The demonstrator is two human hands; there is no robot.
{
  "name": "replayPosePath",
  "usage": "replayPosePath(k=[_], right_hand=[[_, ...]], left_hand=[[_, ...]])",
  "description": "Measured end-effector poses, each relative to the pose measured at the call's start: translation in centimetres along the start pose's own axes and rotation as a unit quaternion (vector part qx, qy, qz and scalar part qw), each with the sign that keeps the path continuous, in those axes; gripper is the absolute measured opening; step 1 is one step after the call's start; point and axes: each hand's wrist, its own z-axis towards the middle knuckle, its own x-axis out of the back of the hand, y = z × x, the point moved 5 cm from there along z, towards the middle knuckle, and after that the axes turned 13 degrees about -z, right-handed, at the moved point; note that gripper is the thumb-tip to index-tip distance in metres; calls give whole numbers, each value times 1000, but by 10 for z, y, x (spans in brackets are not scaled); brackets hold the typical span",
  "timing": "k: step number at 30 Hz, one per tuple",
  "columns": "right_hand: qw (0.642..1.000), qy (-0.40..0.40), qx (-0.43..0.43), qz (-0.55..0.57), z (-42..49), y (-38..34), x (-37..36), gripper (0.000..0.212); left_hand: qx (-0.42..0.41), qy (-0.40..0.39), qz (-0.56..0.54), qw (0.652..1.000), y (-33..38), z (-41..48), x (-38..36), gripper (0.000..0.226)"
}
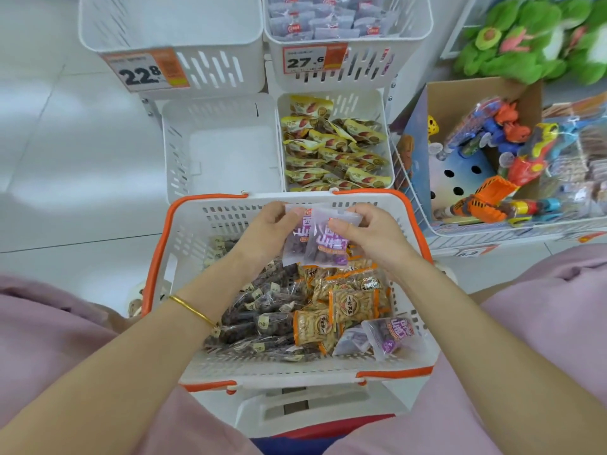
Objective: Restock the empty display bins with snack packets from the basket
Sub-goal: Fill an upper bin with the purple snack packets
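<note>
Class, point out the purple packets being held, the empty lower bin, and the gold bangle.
purple packets [326,244]: head view, on the front packet's printed face.
empty lower bin [226,156]: head view, on its bare floor.
gold bangle [192,310]: head view, on the band across the left wrist.

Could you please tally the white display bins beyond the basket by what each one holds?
Empty: 2, the upper left bin and lower left bin
Purple packets: 1, the upper right bin
Yellow packets: 1, the lower right bin
Total: 4
</note>
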Motion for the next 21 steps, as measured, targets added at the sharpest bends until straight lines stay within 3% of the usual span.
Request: replayPosePath(k=[2, 7, 13, 18, 21], right_hand=[[1000, 14, 23, 0, 2, -5, 1, 23], [998, 18, 53, 15, 2, -16, 0, 19], [988, 102, 105, -42, 0, -23, 13, 36], [989, 82, 113, 48, 3, -32, 30, 10], [988, 64, 132, 53, 2, -38, 24, 8]], left_hand=[[16, -3, -28, 999, 5, -2, -2, 51], [27, -15, -99, 995, 10, 1, -2, 20], [29, -16, -109, 993, 18, -3, 0, 25], [-5, -10, -98, 995, 36, 0, 3, 27], [-11, -21, -101, 995, 40, -1, -1, 29]])
